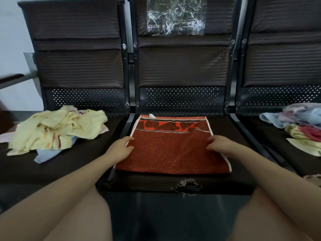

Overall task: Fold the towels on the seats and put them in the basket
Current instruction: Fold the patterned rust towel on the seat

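we found the left hand [119, 148] and right hand [219, 143] apart, fingers curled at opposite edges of the red-orange patterned terry towel [172, 153]; grip unclear. we advised aligning edges before folding.

Dim, soft indoor light, slight blur throughout, wide-angle bending at the edges

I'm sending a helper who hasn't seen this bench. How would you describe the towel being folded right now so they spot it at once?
Find the middle seat of the three dark seats; the red towel lies flat on it, with the left hand and right hand on its side edges. Unlike the crumpled yellow pile and pastel heap on neighbouring seats, it is rust-red with an orange leaf-patterned band.
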Action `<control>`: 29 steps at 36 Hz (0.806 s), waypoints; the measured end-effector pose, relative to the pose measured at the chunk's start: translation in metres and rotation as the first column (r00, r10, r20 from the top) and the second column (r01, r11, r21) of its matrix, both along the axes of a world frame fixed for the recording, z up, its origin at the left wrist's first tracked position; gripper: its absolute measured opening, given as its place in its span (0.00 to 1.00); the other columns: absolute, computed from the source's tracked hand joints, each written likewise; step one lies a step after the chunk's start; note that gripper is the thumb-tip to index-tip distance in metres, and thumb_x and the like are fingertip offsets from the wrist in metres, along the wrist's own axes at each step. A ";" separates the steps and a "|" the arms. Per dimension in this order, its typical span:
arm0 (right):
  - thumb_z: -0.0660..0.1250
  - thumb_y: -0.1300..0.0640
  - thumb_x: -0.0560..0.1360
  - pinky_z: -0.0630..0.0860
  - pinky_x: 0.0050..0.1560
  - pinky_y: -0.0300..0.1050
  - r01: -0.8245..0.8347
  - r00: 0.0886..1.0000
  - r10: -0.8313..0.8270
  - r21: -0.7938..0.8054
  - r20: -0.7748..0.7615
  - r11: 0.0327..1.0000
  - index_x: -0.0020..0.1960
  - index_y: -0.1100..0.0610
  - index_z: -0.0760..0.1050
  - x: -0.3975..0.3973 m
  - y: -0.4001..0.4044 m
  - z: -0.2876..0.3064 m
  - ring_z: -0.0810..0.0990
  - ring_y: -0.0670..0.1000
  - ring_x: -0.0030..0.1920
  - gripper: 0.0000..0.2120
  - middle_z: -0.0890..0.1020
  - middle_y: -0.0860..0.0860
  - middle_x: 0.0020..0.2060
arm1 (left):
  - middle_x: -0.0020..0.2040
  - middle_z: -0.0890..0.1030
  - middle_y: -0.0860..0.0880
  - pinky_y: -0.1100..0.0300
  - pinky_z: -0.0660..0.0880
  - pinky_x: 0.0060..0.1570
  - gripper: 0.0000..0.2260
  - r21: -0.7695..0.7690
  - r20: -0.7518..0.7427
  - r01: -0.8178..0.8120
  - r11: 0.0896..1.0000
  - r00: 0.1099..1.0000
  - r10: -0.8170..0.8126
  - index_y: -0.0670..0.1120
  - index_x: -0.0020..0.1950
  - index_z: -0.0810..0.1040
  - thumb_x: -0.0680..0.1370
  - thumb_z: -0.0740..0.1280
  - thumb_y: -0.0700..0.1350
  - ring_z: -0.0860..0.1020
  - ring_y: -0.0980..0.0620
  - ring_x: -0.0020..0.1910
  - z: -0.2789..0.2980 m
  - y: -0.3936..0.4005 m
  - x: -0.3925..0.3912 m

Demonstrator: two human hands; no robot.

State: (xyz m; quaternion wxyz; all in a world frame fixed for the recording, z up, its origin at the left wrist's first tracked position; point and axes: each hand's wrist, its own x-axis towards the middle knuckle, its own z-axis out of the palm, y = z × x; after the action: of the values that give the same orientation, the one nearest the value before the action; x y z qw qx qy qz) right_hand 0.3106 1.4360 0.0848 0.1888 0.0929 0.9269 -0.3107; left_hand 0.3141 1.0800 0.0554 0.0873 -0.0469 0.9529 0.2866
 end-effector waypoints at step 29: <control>0.69 0.56 0.76 0.68 0.57 0.38 -0.327 0.936 0.338 0.114 -0.096 0.938 0.69 0.50 0.71 0.052 -0.006 -0.003 0.73 0.49 0.60 0.22 0.76 0.51 0.63 | 0.55 0.79 0.43 0.65 0.68 0.38 0.19 0.078 -0.091 -0.030 0.996 0.995 0.038 0.50 0.69 0.72 0.79 0.67 0.45 0.74 0.54 0.43 0.003 -0.035 0.055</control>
State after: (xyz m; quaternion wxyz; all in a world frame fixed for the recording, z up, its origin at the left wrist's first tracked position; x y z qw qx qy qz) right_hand 0.3627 1.4303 0.0818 0.1805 -0.0740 0.9524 -0.2343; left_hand 0.3693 1.0453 0.0583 0.0400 -0.0464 0.9433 0.3263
